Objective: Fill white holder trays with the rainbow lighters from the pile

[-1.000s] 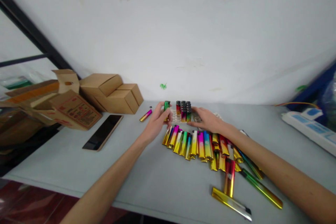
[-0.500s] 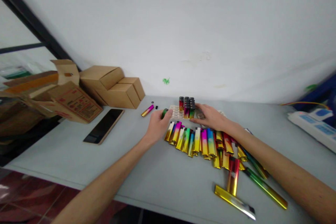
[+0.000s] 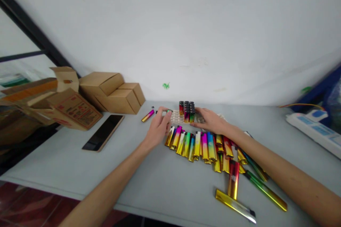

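My left hand (image 3: pixel 159 127) is closed around a lighter (image 3: pixel 168 111), of which only a dark greenish end shows at the fingertips. It is at the left end of a pale tray (image 3: pixel 176 116) with rows of round holes. Several upright lighters (image 3: pixel 187 110) with black tops stand packed together in the tray. Against their right side rests my right hand (image 3: pixel 210 120), thumb and fingers spread at the tray's right part. Many shiny lighters (image 3: pixel 197 145) in gold, pink, green and blue lie in a loose heap before the tray.
A pink-gold lighter (image 3: pixel 147 115) lies at the left near small black bits. Farther left are a phone (image 3: pixel 103 133), brown cartons (image 3: pixel 114 95) and an opened box (image 3: pixel 77 108). A white power strip (image 3: pixel 314 133) lies at the right, and a wall (image 3: pixel 186 42) stands behind.
My left hand has turned, so the lighter in it now points differently and shows less. The right hand stays at the tray. The whole view has shifted slightly.
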`<state>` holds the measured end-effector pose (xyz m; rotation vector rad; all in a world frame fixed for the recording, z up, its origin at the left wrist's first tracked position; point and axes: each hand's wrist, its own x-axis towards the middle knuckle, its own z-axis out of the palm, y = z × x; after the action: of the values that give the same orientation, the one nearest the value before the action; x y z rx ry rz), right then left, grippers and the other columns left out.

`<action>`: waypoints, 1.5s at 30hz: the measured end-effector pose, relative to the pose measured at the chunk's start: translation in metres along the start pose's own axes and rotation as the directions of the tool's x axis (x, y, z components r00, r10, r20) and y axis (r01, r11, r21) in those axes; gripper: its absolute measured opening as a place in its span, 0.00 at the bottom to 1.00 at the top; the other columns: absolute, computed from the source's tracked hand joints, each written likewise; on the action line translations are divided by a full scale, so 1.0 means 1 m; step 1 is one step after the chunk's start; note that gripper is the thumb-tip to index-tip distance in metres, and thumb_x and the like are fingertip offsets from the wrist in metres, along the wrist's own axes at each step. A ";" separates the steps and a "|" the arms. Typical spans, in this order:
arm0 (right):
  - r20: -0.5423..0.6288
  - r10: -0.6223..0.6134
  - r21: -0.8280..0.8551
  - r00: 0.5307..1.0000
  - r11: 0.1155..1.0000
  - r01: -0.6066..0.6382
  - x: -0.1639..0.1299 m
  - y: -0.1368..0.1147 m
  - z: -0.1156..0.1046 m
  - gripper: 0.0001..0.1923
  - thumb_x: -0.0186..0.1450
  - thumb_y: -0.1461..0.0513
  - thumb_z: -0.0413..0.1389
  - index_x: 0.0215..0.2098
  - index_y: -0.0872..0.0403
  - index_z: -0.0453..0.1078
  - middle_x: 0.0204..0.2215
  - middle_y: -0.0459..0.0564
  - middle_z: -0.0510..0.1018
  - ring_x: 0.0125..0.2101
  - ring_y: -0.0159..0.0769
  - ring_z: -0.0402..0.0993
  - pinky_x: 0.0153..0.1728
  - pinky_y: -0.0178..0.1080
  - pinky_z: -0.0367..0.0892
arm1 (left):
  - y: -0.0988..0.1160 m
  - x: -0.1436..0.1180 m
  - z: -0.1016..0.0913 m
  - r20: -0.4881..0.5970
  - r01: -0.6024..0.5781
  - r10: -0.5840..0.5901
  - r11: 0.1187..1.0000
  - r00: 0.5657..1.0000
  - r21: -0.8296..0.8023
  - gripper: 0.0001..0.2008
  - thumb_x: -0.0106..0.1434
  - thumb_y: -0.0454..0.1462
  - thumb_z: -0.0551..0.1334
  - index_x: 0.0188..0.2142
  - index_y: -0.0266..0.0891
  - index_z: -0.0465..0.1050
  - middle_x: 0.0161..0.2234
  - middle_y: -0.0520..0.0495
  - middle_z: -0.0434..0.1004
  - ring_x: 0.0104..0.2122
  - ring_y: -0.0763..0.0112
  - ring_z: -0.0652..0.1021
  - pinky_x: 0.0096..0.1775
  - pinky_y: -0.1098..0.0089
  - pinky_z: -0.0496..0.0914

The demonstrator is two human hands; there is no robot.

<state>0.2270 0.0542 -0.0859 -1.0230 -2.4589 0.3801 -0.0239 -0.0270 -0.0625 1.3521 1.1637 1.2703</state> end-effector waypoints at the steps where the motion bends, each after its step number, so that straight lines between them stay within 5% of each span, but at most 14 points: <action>1: 0.003 0.001 -0.001 1.000 1.000 -0.001 0.000 0.000 0.000 0.35 0.68 0.48 0.60 0.65 0.61 0.63 0.54 0.67 0.77 0.53 0.56 0.76 0.54 0.56 0.71 | 0.001 0.001 0.000 0.026 -0.010 0.010 1.000 1.000 -0.021 0.17 0.68 0.53 0.59 0.43 0.45 0.60 0.22 0.62 0.60 0.16 0.79 0.59 0.19 0.77 0.57; 8: -0.024 -0.021 0.020 0.999 1.000 0.021 0.001 0.002 0.003 0.34 0.67 0.49 0.60 0.64 0.58 0.65 0.54 0.66 0.77 0.53 0.58 0.76 0.54 0.58 0.71 | -0.003 0.013 -0.001 -0.002 -0.126 0.127 0.989 0.992 0.078 0.16 0.66 0.48 0.64 0.45 0.42 0.66 0.32 0.55 0.70 0.26 0.75 0.74 0.32 0.71 0.73; 12: -0.031 -0.038 0.022 0.999 0.999 0.039 0.000 0.005 0.005 0.34 0.67 0.49 0.61 0.65 0.57 0.64 0.56 0.66 0.76 0.55 0.57 0.75 0.57 0.59 0.69 | -0.002 0.020 -0.002 -0.079 -0.202 0.218 0.964 0.973 0.174 0.15 0.60 0.44 0.69 0.43 0.38 0.74 0.41 0.46 0.78 0.40 0.67 0.80 0.43 0.67 0.76; 16: -0.015 -0.033 0.015 0.999 0.999 0.034 0.000 0.004 0.004 0.35 0.67 0.48 0.60 0.65 0.58 0.63 0.57 0.66 0.76 0.55 0.57 0.75 0.57 0.58 0.69 | -0.001 0.023 -0.001 -0.108 -0.219 0.250 0.946 0.962 0.238 0.17 0.58 0.42 0.72 0.43 0.38 0.76 0.41 0.44 0.82 0.40 0.65 0.82 0.46 0.65 0.77; 26: -0.013 -0.037 0.033 0.999 0.999 0.038 0.001 0.003 0.003 0.34 0.68 0.49 0.60 0.65 0.58 0.63 0.56 0.66 0.76 0.55 0.58 0.74 0.56 0.58 0.70 | -0.012 0.029 -0.001 0.027 -0.288 0.301 0.878 0.953 0.381 0.12 0.64 0.41 0.66 0.44 0.37 0.78 0.44 0.41 0.84 0.44 0.58 0.83 0.53 0.57 0.76; 31: -0.021 -0.034 0.024 0.999 0.999 0.035 0.001 0.004 0.004 0.33 0.68 0.48 0.60 0.64 0.57 0.63 0.54 0.65 0.77 0.53 0.56 0.76 0.55 0.57 0.70 | -0.001 0.043 -0.002 0.157 -0.313 0.272 0.853 0.950 0.417 0.14 0.62 0.39 0.68 0.47 0.40 0.76 0.40 0.44 0.85 0.41 0.61 0.84 0.51 0.58 0.77; 38: -0.029 -0.056 0.023 0.998 0.998 0.056 0.001 0.006 0.005 0.35 0.68 0.47 0.59 0.65 0.59 0.62 0.57 0.67 0.75 0.56 0.56 0.74 0.58 0.57 0.69 | -0.010 0.056 0.004 0.067 -0.253 0.250 0.864 0.966 0.435 0.10 0.57 0.41 0.71 0.31 0.38 0.75 0.30 0.46 0.82 0.31 0.64 0.82 0.39 0.65 0.77; 45: -0.029 -0.047 0.014 0.999 0.999 0.047 0.000 0.005 0.005 0.34 0.68 0.48 0.60 0.65 0.59 0.63 0.56 0.67 0.76 0.55 0.58 0.74 0.57 0.59 0.69 | -0.014 0.048 0.003 0.070 -0.224 0.219 0.834 0.973 0.504 0.08 0.61 0.40 0.67 0.33 0.37 0.80 0.32 0.43 0.84 0.33 0.61 0.83 0.41 0.62 0.77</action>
<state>0.2277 0.0577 -0.0919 -0.9566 -2.4467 0.3654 -0.0203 0.0227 -0.0702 1.9287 1.4325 1.1509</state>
